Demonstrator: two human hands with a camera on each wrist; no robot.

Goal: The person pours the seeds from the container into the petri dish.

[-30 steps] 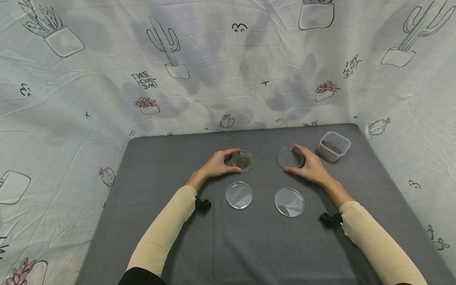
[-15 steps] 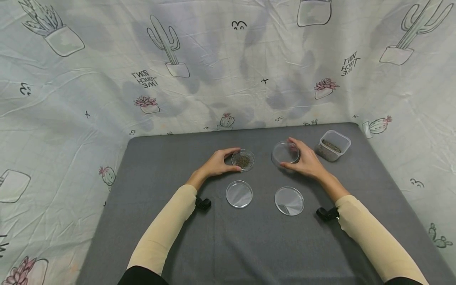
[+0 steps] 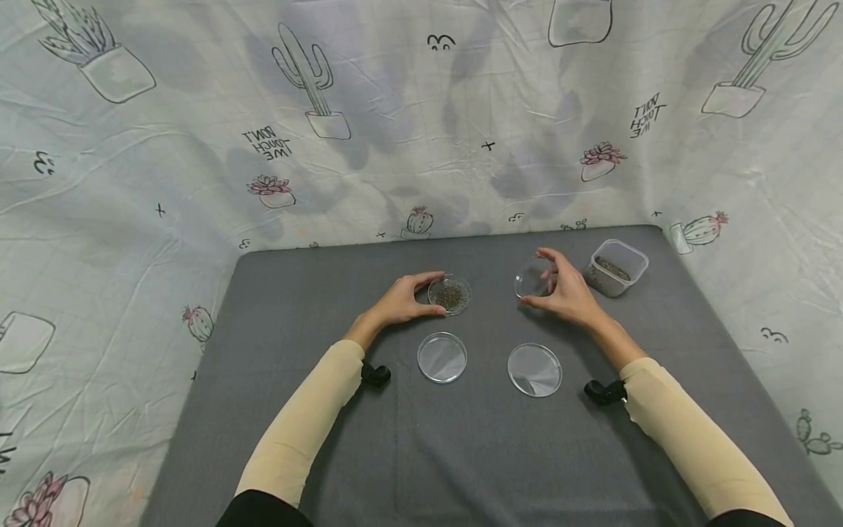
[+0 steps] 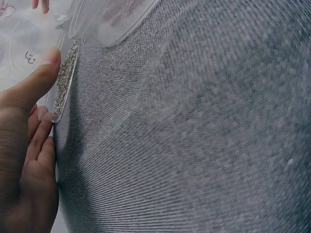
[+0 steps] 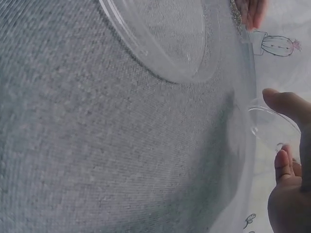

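Note:
A small clear round dish with dark seeds [image 3: 450,295] sits on the grey table [image 3: 329,293]; my left hand [image 3: 403,301] curls thumb and fingers round its left rim, and the seeded dish [image 4: 65,80] shows edge-on beside my thumb [image 4: 34,82] in the left wrist view. My right hand [image 3: 560,289] holds an empty clear dish [image 3: 530,279] lifted and tilted off the table, seen as a thin clear disc [image 5: 273,127] between thumb and fingers. Two more empty clear dishes [image 3: 442,358] [image 3: 534,370] lie flat nearer me.
A clear square tub of dark seeds [image 3: 615,268] stands at the table's back right, just beyond my right hand. A cactus-print cloth [image 3: 395,132] walls in the table at the back and both sides. Small black wrist-camera mounts [image 3: 376,375] [image 3: 604,392] sit at my sleeves.
My right hand has lifted the empty clear dish off the table and tilted it upright. My left hand and the seeded dish have stayed in place.

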